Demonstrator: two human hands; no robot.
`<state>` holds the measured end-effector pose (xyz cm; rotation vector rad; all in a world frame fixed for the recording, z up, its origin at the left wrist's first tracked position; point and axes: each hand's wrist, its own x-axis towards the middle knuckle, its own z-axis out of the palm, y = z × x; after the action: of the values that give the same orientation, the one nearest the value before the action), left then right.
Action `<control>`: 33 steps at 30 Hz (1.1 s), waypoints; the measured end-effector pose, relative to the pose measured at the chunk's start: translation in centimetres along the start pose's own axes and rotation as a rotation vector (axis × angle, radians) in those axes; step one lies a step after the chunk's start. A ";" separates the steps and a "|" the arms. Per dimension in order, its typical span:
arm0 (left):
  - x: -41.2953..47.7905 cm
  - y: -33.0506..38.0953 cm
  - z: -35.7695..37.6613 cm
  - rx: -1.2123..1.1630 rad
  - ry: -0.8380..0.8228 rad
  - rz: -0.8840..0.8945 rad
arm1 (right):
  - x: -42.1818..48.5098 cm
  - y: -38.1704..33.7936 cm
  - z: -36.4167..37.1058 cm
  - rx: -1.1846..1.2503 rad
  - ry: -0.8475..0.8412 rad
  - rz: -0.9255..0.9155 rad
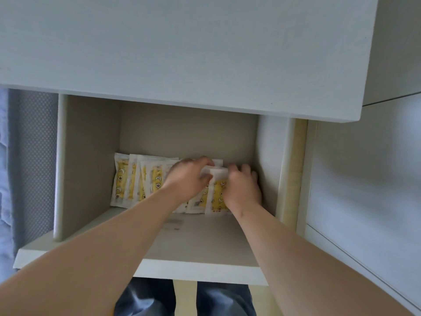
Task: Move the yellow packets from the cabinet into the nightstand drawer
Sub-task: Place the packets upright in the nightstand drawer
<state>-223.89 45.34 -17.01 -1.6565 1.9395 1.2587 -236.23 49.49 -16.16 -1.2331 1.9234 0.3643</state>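
So the yellow packets (123, 181) are all in the open cabinet (91, 156), standing in a row on the shelf (200, 247) and leaning on the back wall. Both arms are reaching in at the right end of the row. The left hand (189, 179) has its fingers (202, 161) curled over the packets' white top edges, and the right hand (243, 190) fingers (246, 168) are curled round them too, hands nearly touching.

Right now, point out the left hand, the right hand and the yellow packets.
left hand (186, 179), head view, back of the hand.
right hand (243, 190), head view, back of the hand.
yellow packets (120, 179), head view, printed yellow front of the leftmost one.
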 end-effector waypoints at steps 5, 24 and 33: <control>-0.5 -2.5 -0.4 0.362 0.043 0.125 | 0.0 -0.1 0.4 -0.120 -0.068 -0.092; 0.4 -4.1 -1.2 0.424 -0.096 0.108 | 1.0 -0.8 1.0 0.004 -0.170 -0.044; 0.1 -4.8 -1.7 0.435 -0.176 0.132 | 1.2 -1.4 1.2 -0.150 -0.061 -0.196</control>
<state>-219.05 44.19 -18.09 -1.1823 2.0549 0.9013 -234.70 48.77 -17.61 -1.4778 1.7314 0.4438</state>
